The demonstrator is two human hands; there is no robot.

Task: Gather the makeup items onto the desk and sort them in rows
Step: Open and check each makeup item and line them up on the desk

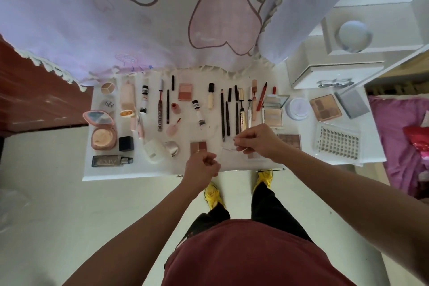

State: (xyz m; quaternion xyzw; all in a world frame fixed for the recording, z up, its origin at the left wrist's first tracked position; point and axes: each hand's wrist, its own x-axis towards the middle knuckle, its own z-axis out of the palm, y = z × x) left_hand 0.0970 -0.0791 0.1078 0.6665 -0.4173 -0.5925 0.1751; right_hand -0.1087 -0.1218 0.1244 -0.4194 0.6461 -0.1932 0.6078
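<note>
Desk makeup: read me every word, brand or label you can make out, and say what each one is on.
"COLOR…" runs lengthwise along the dark tube; the later letters are blurred.
"pipi", or something close, appears on the round grey compact.
The print on the clear bottle and the small bottle is too blurred to read.

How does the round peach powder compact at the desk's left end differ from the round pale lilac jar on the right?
The round peach powder compact is peach-pink; the round pale lilac jar is lilac-white. The compact shows its powder; the jar shows a plain top. The compact lies nearer the front edge than the jar. Both are round and rest on the white desk.
</note>
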